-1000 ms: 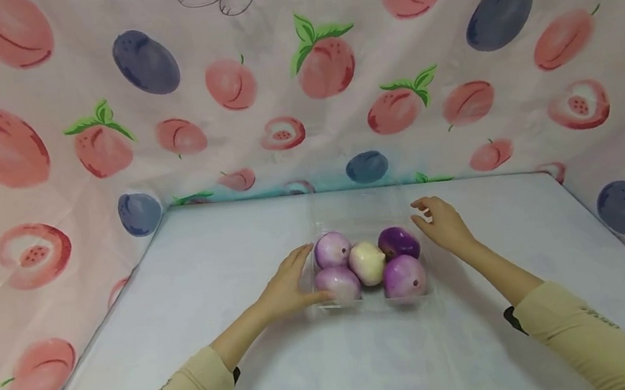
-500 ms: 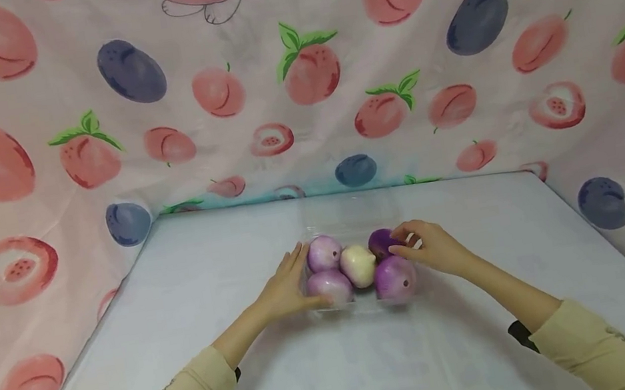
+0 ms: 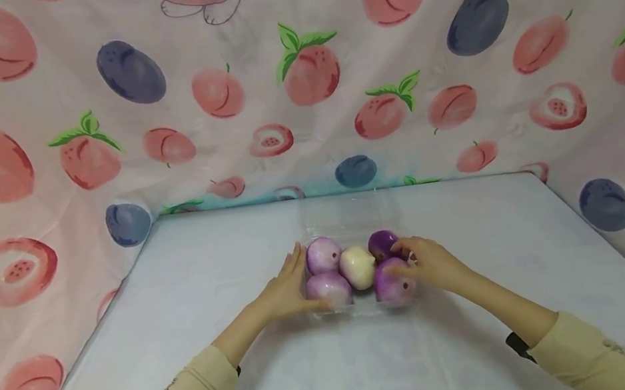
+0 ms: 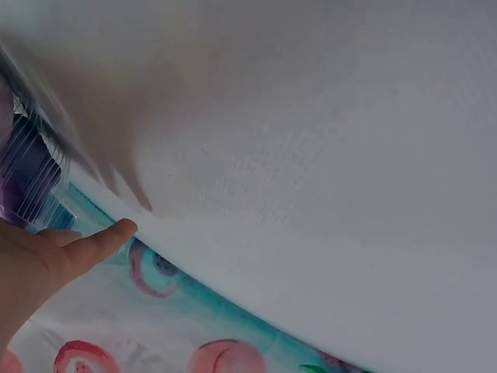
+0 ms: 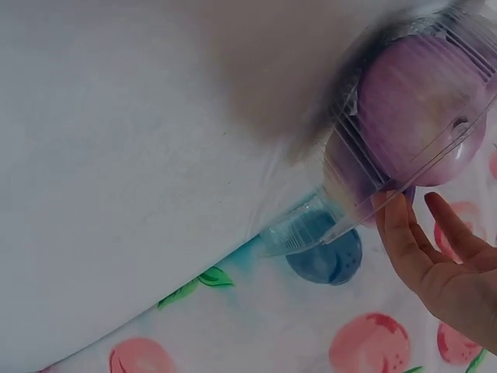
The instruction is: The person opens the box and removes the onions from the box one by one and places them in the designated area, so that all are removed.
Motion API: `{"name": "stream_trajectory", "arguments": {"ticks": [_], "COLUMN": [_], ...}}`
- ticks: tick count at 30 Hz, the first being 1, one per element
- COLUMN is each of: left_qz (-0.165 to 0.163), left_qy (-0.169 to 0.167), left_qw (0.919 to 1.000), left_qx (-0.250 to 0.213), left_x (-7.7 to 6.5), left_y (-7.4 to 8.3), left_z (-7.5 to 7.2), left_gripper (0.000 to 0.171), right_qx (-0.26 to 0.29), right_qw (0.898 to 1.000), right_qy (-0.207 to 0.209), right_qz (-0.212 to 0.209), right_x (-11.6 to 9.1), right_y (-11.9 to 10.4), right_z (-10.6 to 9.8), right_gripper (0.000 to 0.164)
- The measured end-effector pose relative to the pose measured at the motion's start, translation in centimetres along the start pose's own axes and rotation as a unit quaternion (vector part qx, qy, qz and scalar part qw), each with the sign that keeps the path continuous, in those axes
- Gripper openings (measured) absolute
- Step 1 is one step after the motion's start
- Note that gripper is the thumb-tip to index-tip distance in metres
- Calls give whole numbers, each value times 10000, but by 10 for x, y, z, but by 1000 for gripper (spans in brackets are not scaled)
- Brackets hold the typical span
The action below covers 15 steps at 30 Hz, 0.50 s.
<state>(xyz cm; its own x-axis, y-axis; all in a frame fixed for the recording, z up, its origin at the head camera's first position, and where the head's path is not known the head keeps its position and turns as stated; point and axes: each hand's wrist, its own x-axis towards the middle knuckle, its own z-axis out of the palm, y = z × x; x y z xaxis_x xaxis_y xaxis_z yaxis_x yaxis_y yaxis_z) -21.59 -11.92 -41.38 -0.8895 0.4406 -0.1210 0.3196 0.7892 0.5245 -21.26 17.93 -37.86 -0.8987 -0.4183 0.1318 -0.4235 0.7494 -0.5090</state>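
A clear plastic clamshell box (image 3: 365,306) holds several round onions. Two pale purple onions (image 3: 329,290) lie on its left, and a white onion (image 3: 358,269) is in the middle. At the right are a dark purple onion (image 3: 382,245) behind and a lighter purple onion (image 3: 394,285) in front. My left hand (image 3: 283,292) rests along the box's left side, fingers straight and thumb toward the front corner. My right hand (image 3: 428,264) reaches over the right rim, with loosely bent fingers by the dark onion and thumb over the lighter one. Whether these touch is unclear.
The box's clear lid (image 3: 345,210) lies folded back behind it on the white table (image 3: 223,249). A fruit-printed cloth (image 3: 241,44) rises behind the table and along both sides.
My right hand has come in from the right over the box, first to the dark onion, then slightly toward the front. The left hand keeps its place, and the onions look unmoved.
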Motion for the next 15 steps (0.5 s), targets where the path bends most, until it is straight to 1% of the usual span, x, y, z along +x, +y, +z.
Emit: {"name": "stream_trajectory", "arguments": {"ticks": [3,6,10,15], "left_qz": [-46,-80,-89,-98], "left_qy": [-31,-35,-8,-83], "left_qw": [10000,9999,10000,9999], "left_qx": [34,55,24,27], "left_x": [0,1,1,2], "left_y": [1,1,1,1], "left_z": [-1,-1,1,1], "left_gripper": [127,128,129,128], "right_qx": [-229,-414,-552,-952], "right_qw": [9997,9991,9984,9954], "right_qy": [-13,-68,-66,-65], "right_qz": [-34,-5,78,73], "right_x": [-1,-2,-3,-4], "right_y": [-1,-2,-5,-10], "right_z": [0,-1,-1,3], "right_gripper": [55,61,59,59]}}
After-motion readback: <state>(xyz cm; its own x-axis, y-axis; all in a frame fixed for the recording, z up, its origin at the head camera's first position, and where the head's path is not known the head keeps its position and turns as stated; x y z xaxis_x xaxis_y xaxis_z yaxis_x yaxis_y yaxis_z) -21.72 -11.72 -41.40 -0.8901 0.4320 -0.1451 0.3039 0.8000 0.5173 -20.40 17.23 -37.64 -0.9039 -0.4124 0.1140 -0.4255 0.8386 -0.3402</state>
